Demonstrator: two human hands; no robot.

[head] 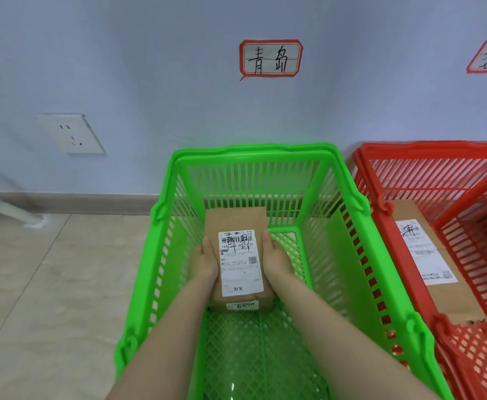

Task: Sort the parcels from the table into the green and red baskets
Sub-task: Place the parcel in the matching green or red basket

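You hold the parcel (236, 222) low inside the green basket (254, 148), toward its far wall. Left hand (204, 264) clasps the left long side and right hand (277, 261) the right, thumbs on the top edges, fingers hidden beneath. Long axis runs straight away from you, along the basket's length, label up. Both hands are equally near, so I'd release symmetrically. Can't tell if it touches the floor yet. The red basket (427, 147) to the right holds another box (450, 301)
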